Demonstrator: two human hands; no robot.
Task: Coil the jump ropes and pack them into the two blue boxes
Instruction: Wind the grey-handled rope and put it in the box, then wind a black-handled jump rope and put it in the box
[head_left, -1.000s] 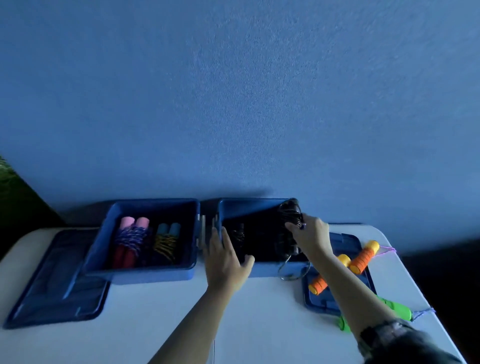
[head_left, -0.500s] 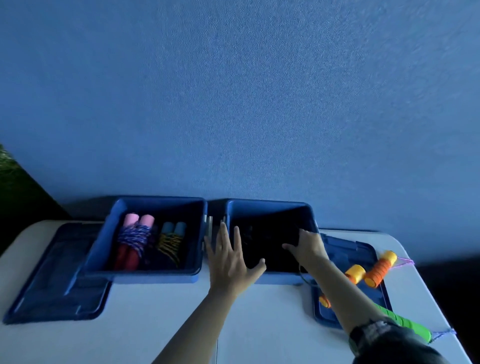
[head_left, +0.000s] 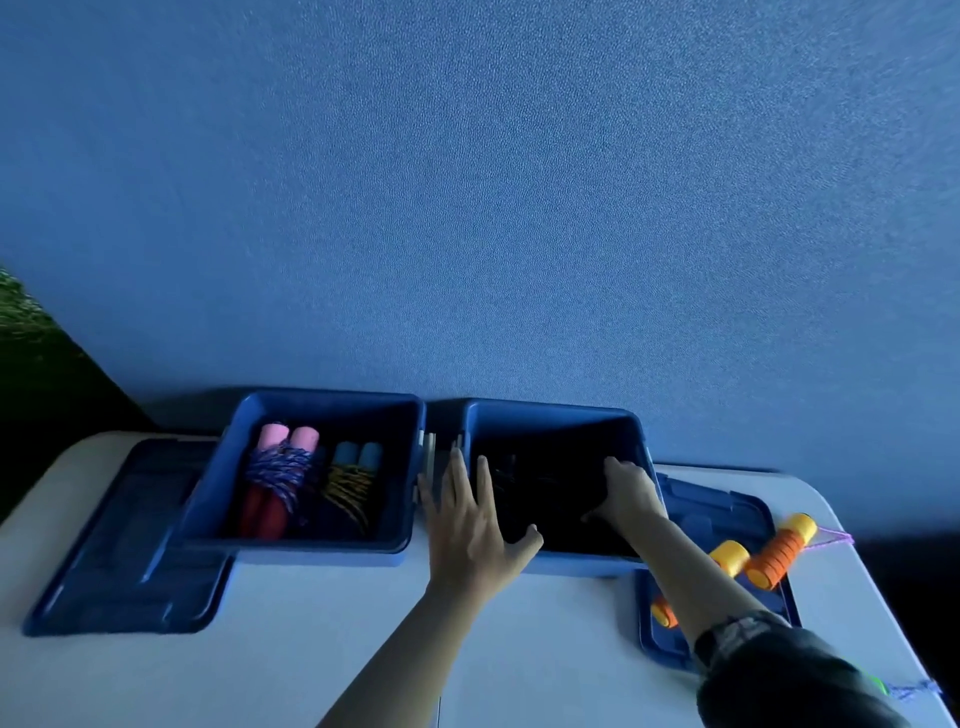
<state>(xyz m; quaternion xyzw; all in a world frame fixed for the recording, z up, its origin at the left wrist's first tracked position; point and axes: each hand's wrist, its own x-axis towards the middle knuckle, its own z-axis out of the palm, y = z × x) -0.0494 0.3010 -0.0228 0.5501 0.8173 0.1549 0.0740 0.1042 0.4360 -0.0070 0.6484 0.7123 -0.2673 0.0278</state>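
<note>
Two open blue boxes stand side by side at the back of the white table (head_left: 311, 654). The left box (head_left: 311, 548) holds a coiled rope with pink and red handles (head_left: 278, 467) and a coiled rope with blue handles (head_left: 356, 475). My left hand (head_left: 467, 525) lies flat, fingers straight, on the near left corner of the right box (head_left: 550, 410). My right hand (head_left: 628, 493) reaches down inside that box, over a black rope (head_left: 511, 478) barely visible in the dark interior. Its fingers are lost in shadow.
A blue lid (head_left: 119, 545) lies left of the boxes, and another lid (head_left: 727, 514) lies to the right under my right arm. An orange-handled rope with yellow caps (head_left: 774, 556) rests on the right lid. A blue wall rises directly behind the boxes.
My right hand has carried the black coiled rope from the box's far rim down into the right box. My left hand has stayed at the box's near left corner.
</note>
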